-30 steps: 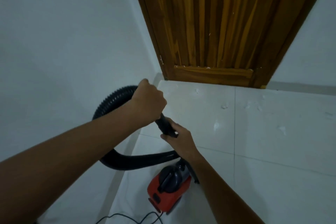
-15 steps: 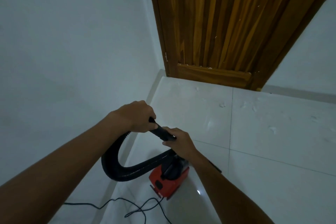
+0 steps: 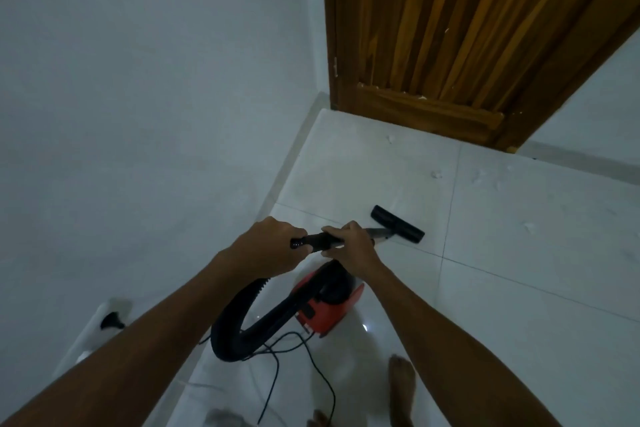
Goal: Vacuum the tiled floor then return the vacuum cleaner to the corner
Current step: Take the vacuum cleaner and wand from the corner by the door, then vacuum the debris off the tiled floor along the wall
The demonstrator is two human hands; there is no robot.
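White tiles (image 3: 519,288) carry scraps, so left hand (image 3: 273,246) and right hand (image 3: 349,243) each grip the wand (image 3: 318,240), steering the nozzle (image 3: 397,224).

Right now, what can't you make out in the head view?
- Hose top end: hidden under the left hand.
- Wand grip: covered by the right hand.
- Vacuum cleaner far side: behind the right forearm.
- Power cord: cut off by the bottom edge.
- White flecks on the tiles: too small to identify.
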